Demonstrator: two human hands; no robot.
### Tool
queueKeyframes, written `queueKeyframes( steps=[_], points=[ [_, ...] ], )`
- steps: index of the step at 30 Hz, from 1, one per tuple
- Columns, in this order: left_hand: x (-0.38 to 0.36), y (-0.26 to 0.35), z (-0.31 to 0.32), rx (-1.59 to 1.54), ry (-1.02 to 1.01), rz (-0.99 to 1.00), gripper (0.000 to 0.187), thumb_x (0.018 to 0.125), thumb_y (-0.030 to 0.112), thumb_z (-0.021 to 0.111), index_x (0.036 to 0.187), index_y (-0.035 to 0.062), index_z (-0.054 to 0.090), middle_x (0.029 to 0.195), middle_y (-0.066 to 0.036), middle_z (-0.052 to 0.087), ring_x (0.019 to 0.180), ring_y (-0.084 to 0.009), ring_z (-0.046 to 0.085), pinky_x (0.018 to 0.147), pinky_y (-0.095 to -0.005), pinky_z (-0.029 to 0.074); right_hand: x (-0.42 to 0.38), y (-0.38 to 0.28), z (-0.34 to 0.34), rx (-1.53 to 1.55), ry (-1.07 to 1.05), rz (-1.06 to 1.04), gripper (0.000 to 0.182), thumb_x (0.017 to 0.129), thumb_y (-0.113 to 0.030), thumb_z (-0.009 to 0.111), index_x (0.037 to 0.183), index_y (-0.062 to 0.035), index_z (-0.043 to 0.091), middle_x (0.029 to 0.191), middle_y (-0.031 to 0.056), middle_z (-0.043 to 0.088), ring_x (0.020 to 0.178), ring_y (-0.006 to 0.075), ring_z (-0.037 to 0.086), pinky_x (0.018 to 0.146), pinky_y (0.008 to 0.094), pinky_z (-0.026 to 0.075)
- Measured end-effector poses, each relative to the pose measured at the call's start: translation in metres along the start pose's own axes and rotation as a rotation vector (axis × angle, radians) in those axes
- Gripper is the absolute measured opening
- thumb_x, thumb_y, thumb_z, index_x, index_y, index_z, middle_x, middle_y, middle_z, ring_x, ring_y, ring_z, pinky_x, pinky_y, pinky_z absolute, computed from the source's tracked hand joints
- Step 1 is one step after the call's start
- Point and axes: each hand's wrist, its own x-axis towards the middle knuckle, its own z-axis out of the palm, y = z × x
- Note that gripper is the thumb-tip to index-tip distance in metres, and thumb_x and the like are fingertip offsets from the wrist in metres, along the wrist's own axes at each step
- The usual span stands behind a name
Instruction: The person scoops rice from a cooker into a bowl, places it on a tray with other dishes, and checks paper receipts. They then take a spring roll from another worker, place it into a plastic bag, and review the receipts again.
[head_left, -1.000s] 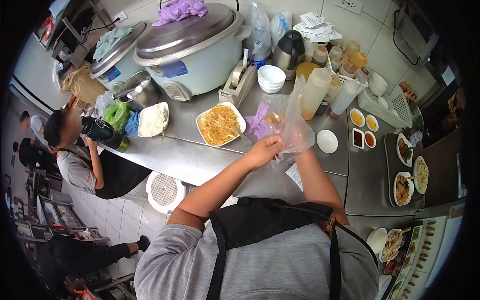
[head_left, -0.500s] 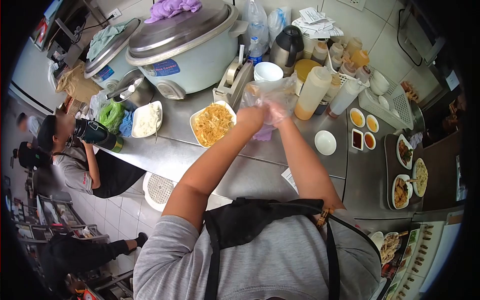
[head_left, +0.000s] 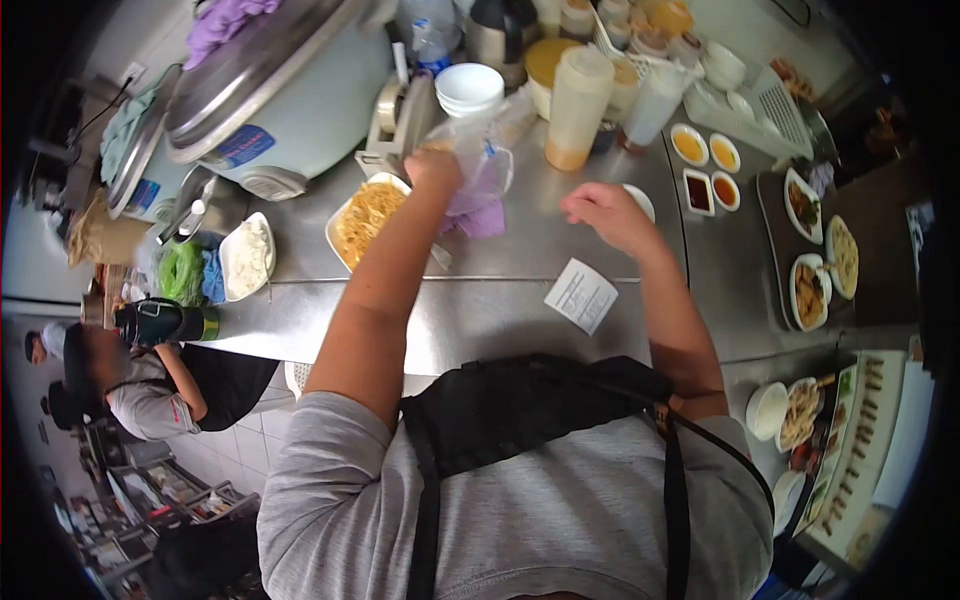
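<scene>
My left hand (head_left: 435, 172) is closed on a clear plastic bag (head_left: 497, 150), which hangs to the right of the fist. A purple cloth (head_left: 482, 215) lies on the steel counter just below the bag. My right hand (head_left: 608, 214) hovers apart from the bag, fingers loosely bent, with nothing visible in them. It partly covers a small white bowl (head_left: 640, 203). Left of my left wrist sits a white dish of shredded orange-yellow food (head_left: 368, 215). A printed paper slip (head_left: 582, 296) lies on the counter near my right forearm.
Large rice cookers (head_left: 285, 110), a tape dispenser (head_left: 392, 125) and stacked white bowls (head_left: 470, 88) line the back. Squeeze bottles (head_left: 580, 100) and sauce dishes (head_left: 697, 190) stand right. A tray of plated food (head_left: 785, 255) is further right. A co-worker (head_left: 150, 400) holds a dark flask at left.
My right hand has left the bag and moved right, towards the small bowl. My left hand keeps hold of the bag. The view has shifted, and more of the paper slip shows.
</scene>
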Motion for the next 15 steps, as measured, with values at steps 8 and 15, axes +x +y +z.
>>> queueKeyframes(
  steps=[8, 15],
  points=[
    [0.013, -0.015, -0.015, -0.550, 0.322, 0.199, 0.032, 0.079, 0.029, 0.040, 0.102, 0.0136, 0.057, 0.109, -0.011, 0.051, 0.100, -0.0278, 0.049, 0.084, -0.0393, 0.037, -0.082, 0.079, -0.010, -0.158, 0.297, 0.240, 0.035, 0.070, -0.027, 0.061, 0.089, 0.0009, 0.053, 0.075, 0.0100, 0.057, 0.061, 0.0144, 0.052, 0.056, 0.0260, 0.043],
    [-0.034, 0.023, -0.006, -0.186, -0.034, 0.450, 0.031, 0.076, 0.034, 0.047, 0.100, 0.0163, 0.056, 0.111, -0.011, 0.048, 0.104, -0.0297, 0.042, 0.087, -0.0442, 0.031, -0.087, 0.076, 0.022, -0.506, 0.245, 0.174, 0.041, 0.061, -0.028, 0.068, 0.089, -0.0024, 0.054, 0.088, 0.0133, 0.053, 0.081, 0.0241, 0.053, 0.069, 0.0325, 0.043]
  ],
)
